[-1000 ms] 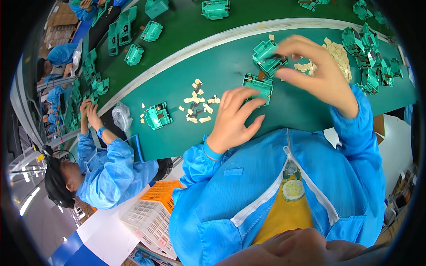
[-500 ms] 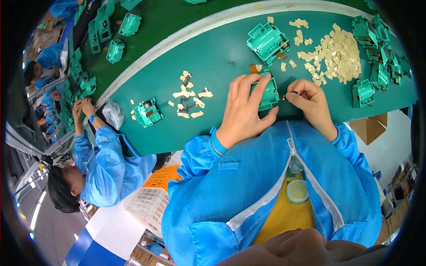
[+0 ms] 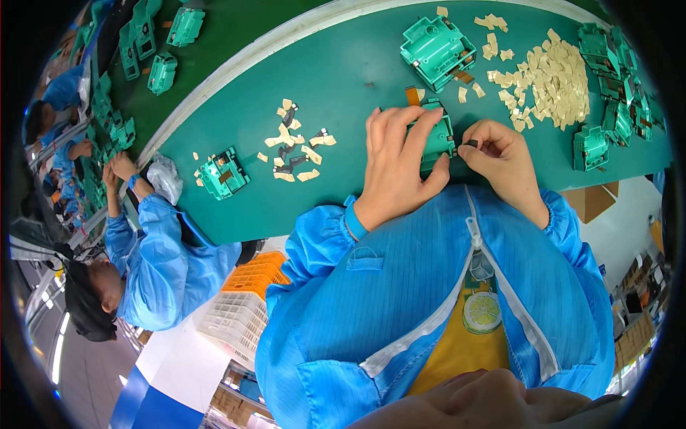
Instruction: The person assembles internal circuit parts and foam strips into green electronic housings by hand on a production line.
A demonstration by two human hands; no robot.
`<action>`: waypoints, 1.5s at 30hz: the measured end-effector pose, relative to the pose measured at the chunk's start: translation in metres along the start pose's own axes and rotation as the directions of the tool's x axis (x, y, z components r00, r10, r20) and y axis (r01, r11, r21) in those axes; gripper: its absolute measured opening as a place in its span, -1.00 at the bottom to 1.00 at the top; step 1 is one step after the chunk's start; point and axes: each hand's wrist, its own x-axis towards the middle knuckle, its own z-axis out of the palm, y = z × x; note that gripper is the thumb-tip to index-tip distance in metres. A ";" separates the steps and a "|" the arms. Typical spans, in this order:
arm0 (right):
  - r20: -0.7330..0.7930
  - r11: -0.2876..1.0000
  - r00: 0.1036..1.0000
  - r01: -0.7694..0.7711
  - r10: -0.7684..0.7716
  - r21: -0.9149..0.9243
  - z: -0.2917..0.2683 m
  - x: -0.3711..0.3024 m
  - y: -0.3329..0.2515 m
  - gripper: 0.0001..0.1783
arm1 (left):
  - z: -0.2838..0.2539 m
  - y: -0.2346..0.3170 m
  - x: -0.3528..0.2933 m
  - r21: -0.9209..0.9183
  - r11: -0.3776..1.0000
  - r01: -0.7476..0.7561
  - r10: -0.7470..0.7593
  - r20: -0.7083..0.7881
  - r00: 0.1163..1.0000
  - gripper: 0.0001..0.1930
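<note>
Left hand point(image 3: 395, 168) is gripping an open, box-shaped green plastic housing point(image 3: 442, 136), fingers arching over its left side, thumb bracing its near end. Housing is lying on the flat green surface point(image 3: 336, 93), long axis apparently running near to far, partly hidden. Right hand point(image 3: 506, 166) is pinching a small dark piece point(image 3: 471, 143), exact shape unclear, between thumb and index finger, just right of the housing's right wall, the right hand being nearer that side.

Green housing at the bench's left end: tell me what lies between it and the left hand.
In the head view, scattered cream pieces and small black parts lie between that housing and the left hand.
</note>
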 end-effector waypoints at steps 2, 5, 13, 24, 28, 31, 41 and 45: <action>-0.003 1.000 1.000 0.005 -0.005 -0.020 0.001 0.001 0.001 -0.83 | 0.001 -0.001 0.000 0.011 1.000 -0.007 0.007 -0.011 1.000 -0.35; -0.009 0.998 1.000 0.000 0.000 -0.070 0.000 0.003 0.000 -0.84 | -0.001 -0.001 0.000 0.028 1.000 0.005 -0.006 0.029 1.000 -0.33; -0.029 0.988 0.999 -0.023 0.019 -0.151 0.001 0.005 -0.002 -0.87 | 0.000 -0.001 0.001 0.037 0.999 0.013 -0.014 0.027 1.000 -0.35; -0.029 0.988 0.999 -0.028 0.023 -0.151 0.002 0.005 -0.003 -0.84 | 0.003 -0.002 0.001 0.036 0.999 0.014 -0.014 0.004 1.000 -0.37; -0.033 0.987 0.999 -0.019 0.014 -0.157 0.001 0.003 -0.006 -0.85 | 0.003 0.002 0.002 0.040 0.999 0.024 -0.024 0.008 1.000 -0.38; -0.045 0.946 0.999 0.008 -0.023 -0.323 -0.003 0.002 -0.014 -0.84 | 0.002 0.002 0.003 0.028 0.999 0.029 -0.029 0.010 1.000 -0.39; 0.029 0.802 0.987 0.146 -0.159 -0.579 -0.010 0.006 -0.027 -0.81 | -0.002 0.008 0.006 0.024 0.999 0.048 -0.049 0.032 0.998 -0.30; 0.093 0.895 0.986 0.164 -0.138 -0.414 -0.015 0.007 -0.023 -0.80 | -0.002 0.002 0.005 0.024 1.000 -0.003 0.003 0.022 1.000 -0.25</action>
